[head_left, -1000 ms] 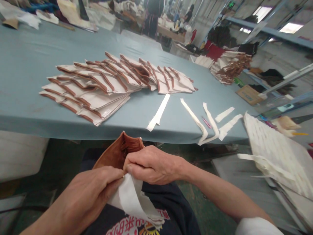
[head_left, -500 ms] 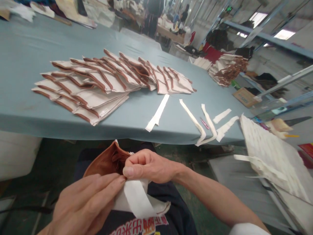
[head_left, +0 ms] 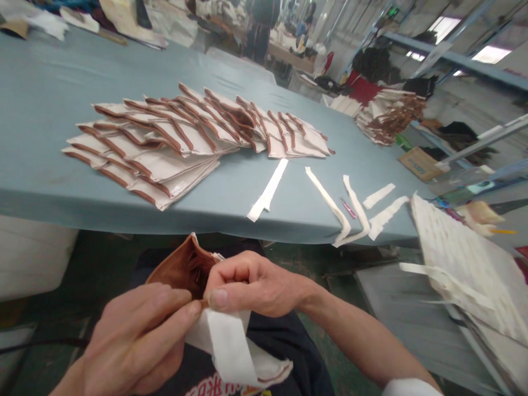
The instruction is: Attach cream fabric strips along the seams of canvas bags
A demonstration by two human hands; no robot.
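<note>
In my lap I hold a brown leather piece with a white strip hanging from it. My left hand pinches the piece from the lower left, fingers pressed together. My right hand is curled closed over the top edge of the white strip, thumb against my left fingertips. On the blue-grey table ahead lies a fanned row of white pieces with brown trim.
Several loose white strips lie near the table's front edge, with a small pink tool among them. A second stack of trimmed pieces sits at the far right. A white sheet with strips lies to my right. People stand far behind.
My hands have shifted slightly on the brown piece, and the white strip now hangs longer below my right thumb. The view wobbled a little.
</note>
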